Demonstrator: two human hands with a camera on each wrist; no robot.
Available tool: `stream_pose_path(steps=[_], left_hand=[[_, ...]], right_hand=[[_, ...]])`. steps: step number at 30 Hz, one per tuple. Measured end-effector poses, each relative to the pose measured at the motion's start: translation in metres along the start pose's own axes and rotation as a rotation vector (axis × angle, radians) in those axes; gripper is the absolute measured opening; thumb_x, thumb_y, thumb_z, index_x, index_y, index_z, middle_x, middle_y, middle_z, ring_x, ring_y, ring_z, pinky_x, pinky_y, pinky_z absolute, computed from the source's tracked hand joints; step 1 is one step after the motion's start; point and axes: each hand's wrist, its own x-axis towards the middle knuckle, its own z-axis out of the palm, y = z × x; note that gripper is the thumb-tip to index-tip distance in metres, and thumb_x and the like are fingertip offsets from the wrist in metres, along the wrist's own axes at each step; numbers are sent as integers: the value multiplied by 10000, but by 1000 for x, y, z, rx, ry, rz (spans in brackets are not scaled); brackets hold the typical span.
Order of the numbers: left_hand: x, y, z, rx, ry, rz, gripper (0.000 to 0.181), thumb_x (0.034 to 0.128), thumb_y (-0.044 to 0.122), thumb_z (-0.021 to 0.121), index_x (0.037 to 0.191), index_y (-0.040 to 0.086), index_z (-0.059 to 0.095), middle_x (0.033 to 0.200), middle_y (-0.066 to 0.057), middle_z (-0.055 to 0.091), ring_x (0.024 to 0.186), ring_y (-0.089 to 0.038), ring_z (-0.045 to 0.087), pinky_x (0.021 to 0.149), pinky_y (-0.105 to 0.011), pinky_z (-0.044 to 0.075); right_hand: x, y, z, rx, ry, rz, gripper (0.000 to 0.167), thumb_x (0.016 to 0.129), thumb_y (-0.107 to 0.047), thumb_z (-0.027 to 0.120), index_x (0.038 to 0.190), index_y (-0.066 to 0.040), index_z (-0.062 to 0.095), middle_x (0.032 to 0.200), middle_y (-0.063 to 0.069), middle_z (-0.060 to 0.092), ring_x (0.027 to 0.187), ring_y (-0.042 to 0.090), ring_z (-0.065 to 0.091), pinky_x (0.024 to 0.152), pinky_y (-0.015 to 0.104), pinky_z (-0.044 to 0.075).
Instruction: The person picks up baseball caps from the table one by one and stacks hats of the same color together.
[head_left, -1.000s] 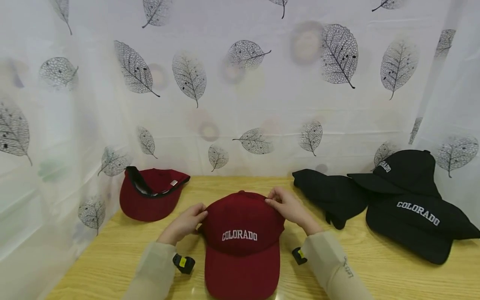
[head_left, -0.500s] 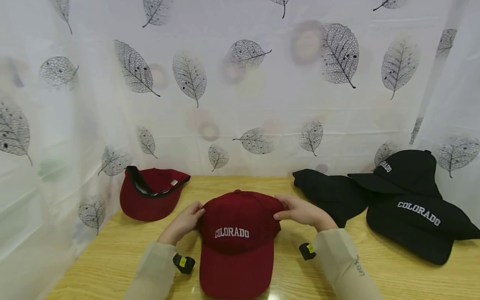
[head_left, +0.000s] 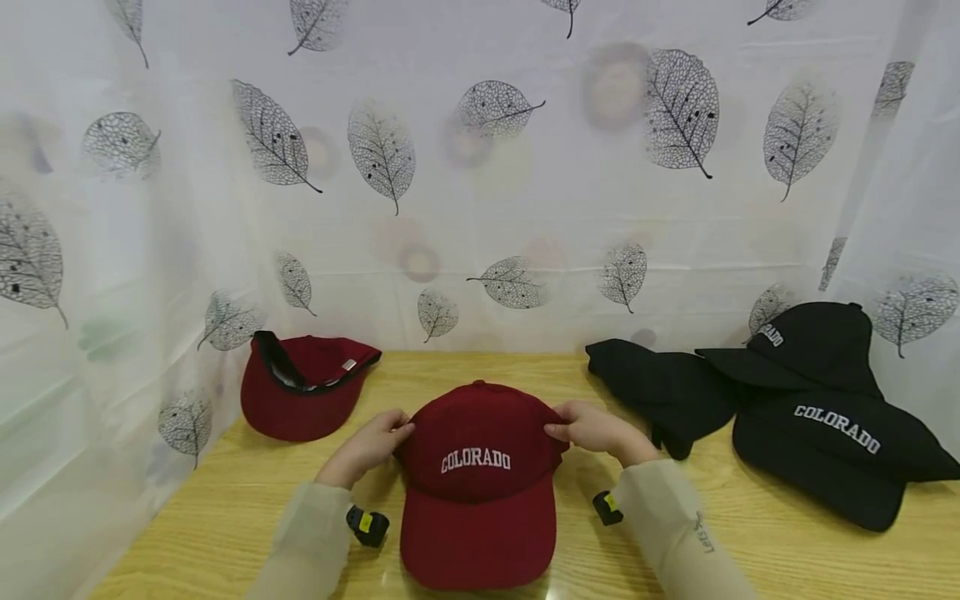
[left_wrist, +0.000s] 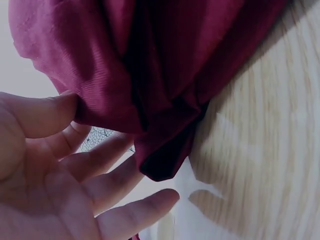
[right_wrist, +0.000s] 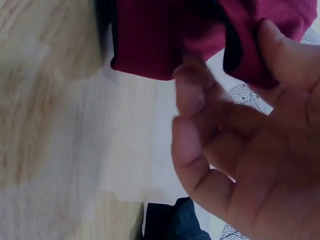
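Observation:
A dark red baseball cap (head_left: 480,483) with white COLORADO lettering stands brim-forward at the middle of the table. My left hand (head_left: 369,446) pinches the crown's left side between thumb and fingers; in the left wrist view its thumb presses the red cloth (left_wrist: 95,85), other fingers spread behind. On the other side my right hand (head_left: 600,429) pinches the crown's right edge. The right wrist view has its thumb on the folded red fabric (right_wrist: 250,40) and the fingers bent beneath.
Another dark red cap (head_left: 300,400) lies at the back left, its inside showing. Toward the right are several black caps: a folded one (head_left: 667,387), one on top (head_left: 813,346) and one in front (head_left: 817,450). A leaf-print curtain (head_left: 480,200) hangs behind the wooden table (head_left: 210,533).
The red cap shifted slightly left, then a little back right. My right hand moved from the crown's top right down to its right side. My left hand stayed on the left side.

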Motion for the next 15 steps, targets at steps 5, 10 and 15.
stream_pose_path(steps=[5, 10, 15], left_hand=[[1, -1, 1, 5, 16, 13, 178, 936, 96, 413, 791, 11, 472, 699, -48, 423, 615, -163, 398, 542, -286, 338], [2, 2, 2, -26, 39, 19, 225, 954, 188, 397, 872, 13, 512, 758, -49, 459, 695, -171, 427, 610, -291, 354], [4, 4, 4, -24, 74, 45, 220, 947, 198, 419, 916, 12, 533, 796, -48, 488, 719, -168, 442, 625, -297, 367]], right_hand=[[0, -1, 0, -13, 12, -4, 190, 915, -141, 475, 950, 9, 586, 844, 27, 574, 777, 143, 509, 713, 315, 401], [-4, -5, -2, 108, 42, -17, 190, 891, -155, 511, 1011, -9, 498, 991, 73, 530, 1003, 255, 495, 812, 383, 387], [-1, -8, 1, 131, 58, -45, 226, 916, -258, 485, 958, -36, 488, 898, 74, 506, 850, 221, 477, 736, 356, 382]])
